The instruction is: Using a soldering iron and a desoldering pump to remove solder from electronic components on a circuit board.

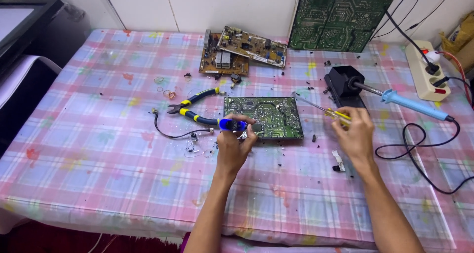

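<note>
Two bare forearms reaching up from the near table edge. Left hand (236, 143) clamped on a blue cylindrical tool (230, 125), at the near-left corner of a green circuit board (264, 116) mid-table. Right hand (353, 132) closed around a yellow-handled screwdriver (321, 108), tip near the board's far-right corner. Beyond: pliers (195, 108), soldering iron (410, 104) on black stand (343, 82), power strip (425, 71).

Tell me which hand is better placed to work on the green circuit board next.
Probably the right hand: it holds the yellow-handled screwdriver, whose tip reaches the green circuit board. The left hand is occupied with a blue cylindrical tool.
</note>
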